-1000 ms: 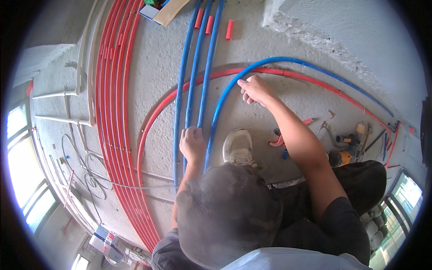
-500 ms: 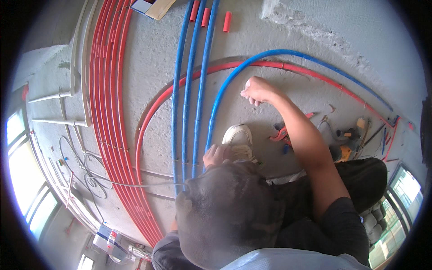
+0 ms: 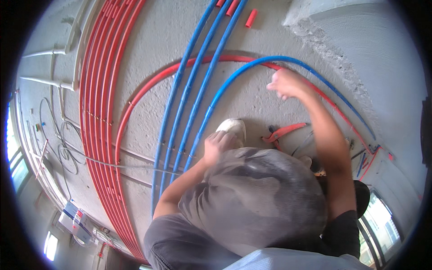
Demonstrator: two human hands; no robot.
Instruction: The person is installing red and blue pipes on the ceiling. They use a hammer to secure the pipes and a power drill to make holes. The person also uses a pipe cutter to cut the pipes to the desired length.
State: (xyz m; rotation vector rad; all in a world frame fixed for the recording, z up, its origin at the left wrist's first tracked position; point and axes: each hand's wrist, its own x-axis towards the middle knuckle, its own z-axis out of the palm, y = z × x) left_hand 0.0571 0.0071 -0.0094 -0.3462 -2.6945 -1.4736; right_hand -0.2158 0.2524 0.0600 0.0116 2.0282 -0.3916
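Note:
My right hand hangs above the floor on the inner side of the bend, its fingers curled in. What they hold, if anything, is hidden. Beneath and beyond it runs a curved red pipe, with a blue pipe arching beside it and crossing over it. My left hand lies low by my white shoe, just right of the blue pipes; its fingers are bent and their tips hidden. Three more blue pipes run alongside, passing over the red curve.
Several straight red pipes lie in a bundle on the left. Red-handled pipe cutters rest right of my shoe. A short red tube lies at the far side. A grey cable crosses the pipes; a rough wall edge borders the right.
My right hand has moved right, toward the red curve. The whole view has shifted and tilted, and more of my left forearm shows. The pipe cutters now show more fully.

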